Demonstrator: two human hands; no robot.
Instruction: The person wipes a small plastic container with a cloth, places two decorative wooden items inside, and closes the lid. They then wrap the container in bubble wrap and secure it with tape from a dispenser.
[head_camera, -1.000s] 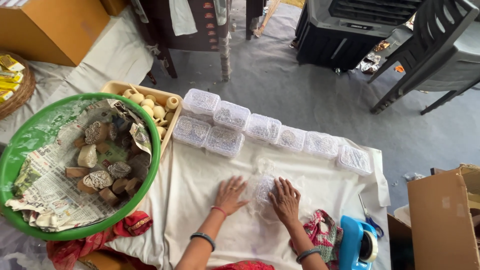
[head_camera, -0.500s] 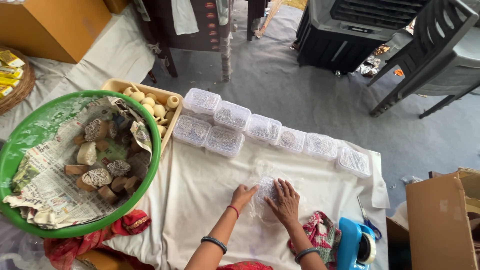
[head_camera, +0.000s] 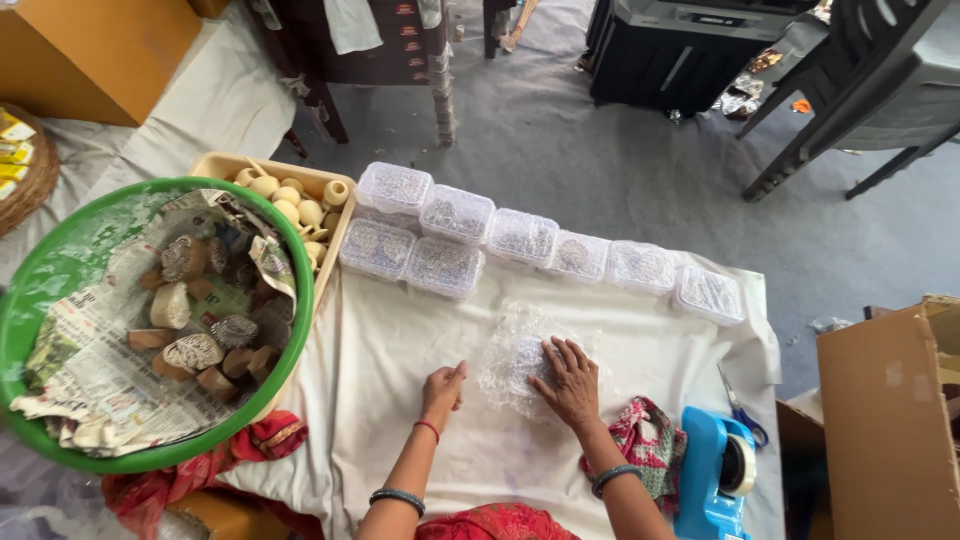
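Bubble wrap (head_camera: 515, 355), a clear crumpled sheet, lies on the white cloth (head_camera: 400, 340) that covers the table, just in front of me and near the middle of the view. My right hand (head_camera: 568, 378) lies flat on the wrap's right part, palm down and fingers spread, pressing rather than gripping; nothing is closed inside it. Its forearm comes up from the lower edge and wears a dark bangle at the wrist. My left hand (head_camera: 443, 388) stands on its edge on the cloth just left of the wrap, fingers together and loosely curled, thumb uppermost. I cannot tell whether its fingertips touch the sheet, and it holds nothing that I can see. This forearm carries a thin red thread at the wrist and a dark bangle lower down.

To my right, a patterned red cloth (head_camera: 655, 445) lies beside a blue tape dispenser (head_camera: 715, 475), with blue-handled scissors (head_camera: 740, 410) just past it and a cardboard box (head_camera: 890, 420) at the edge. To my left sits a green basin (head_camera: 30, 300) lined with newspaper and holding carved wooden blocks (head_camera: 200, 330). Farther off, a tan tray of pale wooden pieces (head_camera: 290, 200) adjoins a row of clear lidded containers (head_camera: 520, 240) along the table's far edge.
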